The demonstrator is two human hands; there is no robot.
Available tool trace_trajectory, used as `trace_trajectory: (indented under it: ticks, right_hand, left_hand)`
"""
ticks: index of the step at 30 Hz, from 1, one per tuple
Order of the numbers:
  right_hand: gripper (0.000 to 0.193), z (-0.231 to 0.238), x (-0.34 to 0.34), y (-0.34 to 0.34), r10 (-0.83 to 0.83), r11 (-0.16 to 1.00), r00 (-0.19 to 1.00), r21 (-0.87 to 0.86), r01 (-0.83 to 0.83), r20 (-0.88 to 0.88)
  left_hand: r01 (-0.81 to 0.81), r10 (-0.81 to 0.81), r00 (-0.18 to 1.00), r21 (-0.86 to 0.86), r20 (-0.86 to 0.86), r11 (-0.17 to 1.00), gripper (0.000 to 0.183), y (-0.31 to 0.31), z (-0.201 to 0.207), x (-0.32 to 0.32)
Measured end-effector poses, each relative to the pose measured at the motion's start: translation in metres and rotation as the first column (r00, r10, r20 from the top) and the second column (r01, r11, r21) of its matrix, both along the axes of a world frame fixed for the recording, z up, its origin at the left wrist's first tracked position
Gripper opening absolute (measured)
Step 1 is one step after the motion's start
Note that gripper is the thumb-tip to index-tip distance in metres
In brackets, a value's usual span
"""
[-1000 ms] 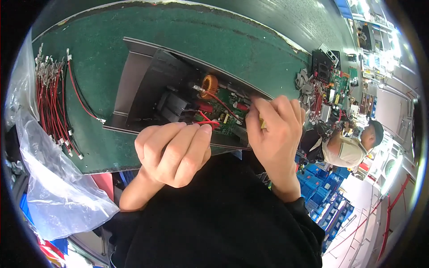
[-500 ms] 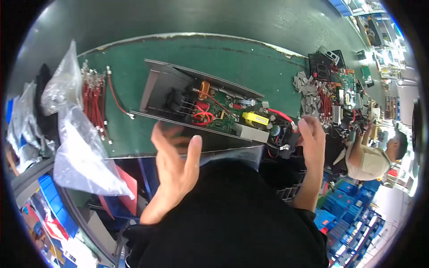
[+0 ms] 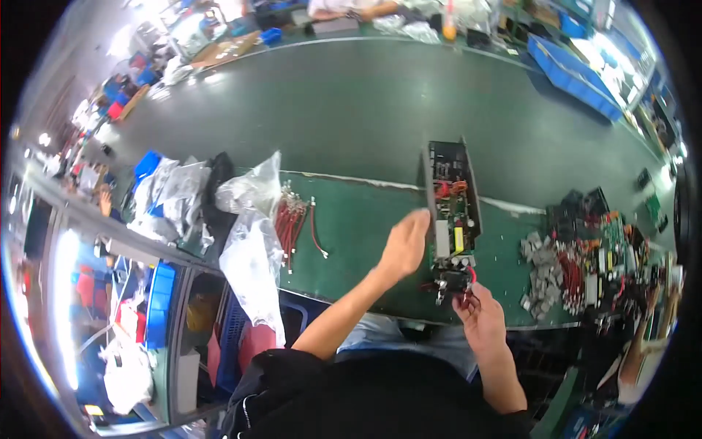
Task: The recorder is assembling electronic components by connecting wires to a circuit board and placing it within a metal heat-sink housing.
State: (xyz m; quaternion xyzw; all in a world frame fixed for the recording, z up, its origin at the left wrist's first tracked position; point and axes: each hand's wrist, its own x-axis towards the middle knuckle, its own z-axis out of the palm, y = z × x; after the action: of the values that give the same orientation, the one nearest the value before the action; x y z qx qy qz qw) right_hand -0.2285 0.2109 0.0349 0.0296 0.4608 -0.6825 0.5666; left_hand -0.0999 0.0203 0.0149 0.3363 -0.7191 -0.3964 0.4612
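Currently the metal chassis [image 3: 473,201] sits on the green worktop [image 3: 355,245], long axis pointing away, circuit board [image 3: 458,220] exposed. Left hand [image 3: 404,245] is at its left side, fingers straight and together; contact unclear. Right hand [image 3: 482,314] curls its fingers at the near-end black fan [image 3: 454,280]; can't tell if gripping. 1 red wire bundle [image 3: 292,223] lies left.

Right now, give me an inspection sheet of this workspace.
Surface: green table, pale strip along its far edge.
Main items: open metal case, circuit board inside, dark part at its near end.
Clutter: clear plastic bag left, grey pieces piled right.
Hands: left hand beside the case, contact unclear; right hand at the dark part, grip unclear.
Cables: bunched red wires left, one wire apart; second bunch right.
Surroundings: blue tray beyond, another person's arm at the far side.
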Motion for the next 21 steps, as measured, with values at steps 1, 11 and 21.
trace_trajectory:
  ticks: [1, 11, 21]
  right_hand:
    - [0.014, -0.01, -0.009, -0.013, -0.036, 0.999, 0.999, -0.033, 0.037, 0.04]
    - [0.013, -0.02, -0.066, -0.186, -0.189, 0.955, 0.981, -0.229, 0.191, 0.029]
    - [0.03, 0.009, -0.037, -0.184, -0.139, 0.988, 0.99, -0.073, 0.137, -0.014]
  left_hand:
    - [0.034, -0.045, 0.997, 0.177, 0.055, 0.984, 0.042, 0.009, -0.001, 0.006]
    - [-0.12, 0.277, 0.85, -0.347, 0.449, 0.93, 0.022, 0.069, -0.024, 0.077]
    - [-0.085, 0.294, 0.797, -0.384, 0.528, 0.92, 0.021, 0.066, -0.029, 0.063]
